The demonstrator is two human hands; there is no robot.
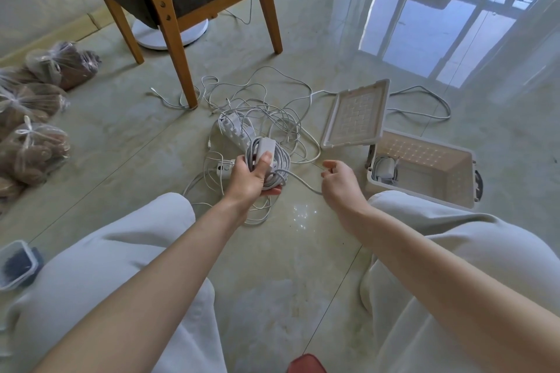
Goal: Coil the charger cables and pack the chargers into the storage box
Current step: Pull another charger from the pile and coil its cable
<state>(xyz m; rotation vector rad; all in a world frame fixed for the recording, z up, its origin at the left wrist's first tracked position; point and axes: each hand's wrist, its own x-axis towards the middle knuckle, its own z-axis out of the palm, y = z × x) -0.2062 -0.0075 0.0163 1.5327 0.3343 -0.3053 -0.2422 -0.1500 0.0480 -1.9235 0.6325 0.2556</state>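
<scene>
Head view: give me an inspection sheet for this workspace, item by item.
Surface: glossy tiled floor.
Job's things: coiled charger in the left hand; open storage box with one charger inside, lid raised.
Clutter: tied plastic bags at left; small lidded container by the left knee.
Grips: left hand holds the coil, thumb on top; right hand has its fingers curled beside the cable's tail, and its grip on the tail is unclear.
Cables: loose white tangle ahead, reaching the chair leg; one strand beyond the lid.
Surroundings: wooden chair, white round base behind it.
</scene>
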